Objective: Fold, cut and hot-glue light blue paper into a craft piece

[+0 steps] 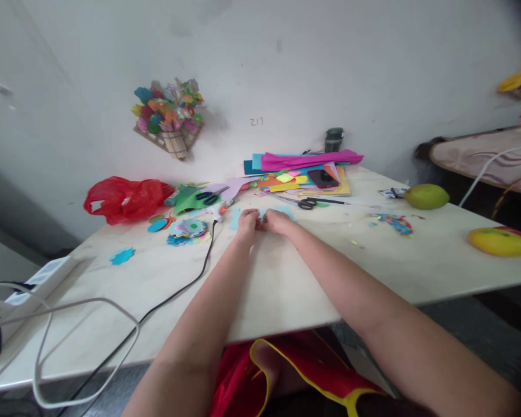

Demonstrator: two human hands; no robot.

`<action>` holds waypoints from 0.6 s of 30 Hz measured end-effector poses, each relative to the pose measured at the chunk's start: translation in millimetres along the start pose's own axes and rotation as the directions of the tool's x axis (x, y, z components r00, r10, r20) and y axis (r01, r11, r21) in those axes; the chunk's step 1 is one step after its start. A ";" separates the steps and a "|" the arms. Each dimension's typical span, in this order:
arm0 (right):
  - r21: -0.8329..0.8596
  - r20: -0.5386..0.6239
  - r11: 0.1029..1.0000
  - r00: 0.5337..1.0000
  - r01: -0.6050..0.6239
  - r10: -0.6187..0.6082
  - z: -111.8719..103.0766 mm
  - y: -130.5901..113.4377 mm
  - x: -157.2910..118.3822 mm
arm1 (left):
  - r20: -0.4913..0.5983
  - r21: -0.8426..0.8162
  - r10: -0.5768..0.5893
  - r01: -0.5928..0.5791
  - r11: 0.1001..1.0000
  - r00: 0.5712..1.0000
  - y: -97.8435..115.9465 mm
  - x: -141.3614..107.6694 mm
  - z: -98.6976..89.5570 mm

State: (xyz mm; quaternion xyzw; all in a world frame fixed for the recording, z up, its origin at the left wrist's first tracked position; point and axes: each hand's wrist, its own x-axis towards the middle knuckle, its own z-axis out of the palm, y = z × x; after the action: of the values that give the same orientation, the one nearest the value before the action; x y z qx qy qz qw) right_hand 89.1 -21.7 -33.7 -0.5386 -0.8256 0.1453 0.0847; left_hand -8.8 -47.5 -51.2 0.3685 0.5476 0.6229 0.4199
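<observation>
My left hand (248,222) and my right hand (276,222) are close together over the middle of the table, fingertips pinched inward. What they pinch is small and mostly hidden by the fingers. Light blue paper (235,219) lies beneath and behind them, showing on both sides. Just left of my left hand is a white glue gun (218,213) with an orange part, its black cord trailing to the front left. Farther left sits a pile of cut flower shapes (187,228). Black-handled scissors (304,204) rest behind my right hand.
A red plastic bag (128,198) and a second pair of scissors (212,196) are at the back left. Coloured sheets (308,160) and a phone (323,178) lie at the back. Two yellow-green fruits (426,196) are on the right. Loose white cable (106,300) loops at the front left.
</observation>
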 end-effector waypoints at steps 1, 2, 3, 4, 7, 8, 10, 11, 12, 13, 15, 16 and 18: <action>0.004 0.002 1.000 1.000 -0.002 0.002 -0.5 0.1 0.0 | -0.007 0.000 0.000 0.000 1.000 1.000 -1.2 0.2 0.6; 0.008 0.010 1.000 1.000 -0.001 0.001 -1.4 0.4 -0.3 | -0.008 0.003 0.002 -0.002 1.000 1.000 -2.5 0.6 0.8; 0.012 0.021 1.000 1.000 0.004 -0.004 -2.6 1.0 -0.9 | -0.005 0.007 0.005 -0.005 1.000 1.000 -3.8 1.1 0.6; 0.019 0.033 1.000 0.999 0.013 -0.014 -4.1 2.0 -1.6 | 0.000 0.008 0.007 -0.007 1.000 1.000 -5.1 1.6 0.2; 0.074 0.074 0.994 0.994 0.077 -0.082 -8.2 7.9 -3.7 | 0.017 0.008 0.015 -0.015 1.000 1.000 -7.7 3.0 -2.2; 0.096 0.085 0.990 0.990 0.102 -0.110 -9.0 10.7 -3.9 | 0.025 0.011 0.018 -0.018 1.000 1.000 -8.2 3.3 -3.1; 0.124 0.092 0.982 0.984 0.140 -0.151 -9.1 16.6 -3.1 | 0.041 0.016 0.027 -0.028 0.999 0.999 -8.5 4.0 -4.7; 0.128 0.091 0.980 0.983 0.149 -0.162 -8.7 19.4 -2.2 | 0.048 0.014 0.027 -0.027 1.000 0.998 -8.6 4.4 -5.4; 0.128 0.088 0.979 0.982 0.156 -0.168 -8.1 21.9 -1.2 | 0.054 0.002 0.022 -0.022 1.000 0.998 -8.5 5.0 -6.0; 0.124 0.084 0.979 0.982 0.160 -0.171 -7.5 23.8 -0.3 | 0.059 -0.018 0.014 -0.013 1.000 0.998 -8.4 5.6 -6.5; 0.108 0.076 0.981 0.983 0.160 -0.168 -7.2 25.9 0.8 | 0.071 -0.068 -0.006 0.010 0.998 0.997 -7.8 7.2 -7.7; 0.094 0.073 0.983 0.984 0.156 -0.163 -7.7 26.2 0.6 | 0.078 -0.090 -0.013 0.020 0.996 0.997 -7.4 8.0 -8.4; 0.056 0.070 0.988 0.987 0.141 -0.145 -10.0 25.6 -0.8 | 0.100 -0.124 -0.026 0.038 0.992 0.995 -5.9 9.3 -10.1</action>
State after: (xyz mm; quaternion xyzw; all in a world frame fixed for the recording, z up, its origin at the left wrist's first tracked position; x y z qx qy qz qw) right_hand 114.6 -11.3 -32.8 -0.4699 -0.8607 0.1798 0.0780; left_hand -20.9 -42.4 -58.3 0.3625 0.4920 0.6304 0.4786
